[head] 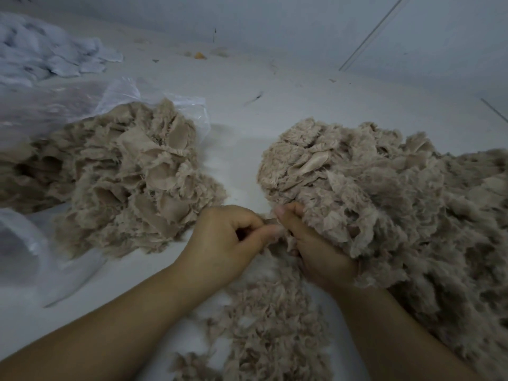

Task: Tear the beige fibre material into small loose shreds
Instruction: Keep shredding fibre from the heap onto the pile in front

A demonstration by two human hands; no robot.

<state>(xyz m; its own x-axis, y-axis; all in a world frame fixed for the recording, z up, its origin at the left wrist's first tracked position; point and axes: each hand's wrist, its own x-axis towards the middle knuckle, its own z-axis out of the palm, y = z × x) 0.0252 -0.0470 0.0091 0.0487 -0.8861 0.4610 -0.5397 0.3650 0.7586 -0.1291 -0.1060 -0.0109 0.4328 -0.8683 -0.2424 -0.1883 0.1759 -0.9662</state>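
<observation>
Two big heaps of beige fibre material lie on a pale floor: one at the left (129,174), spilling from a clear plastic bag, and a larger one at the right (384,193). My left hand (222,243) pinches a small piece of beige fibre (270,221) between thumb and curled fingers. My right hand (310,248) grips the same piece at the edge of the right heap, which covers part of its palm and wrist. Both hands meet in the middle. Below them lies a strip of small loose shreds (264,331).
A clear plastic bag (55,105) lies crumpled at the left under the left heap. White wadding (41,53) is piled at the far left. Small scraps (200,55) dot the floor near the wall at the back.
</observation>
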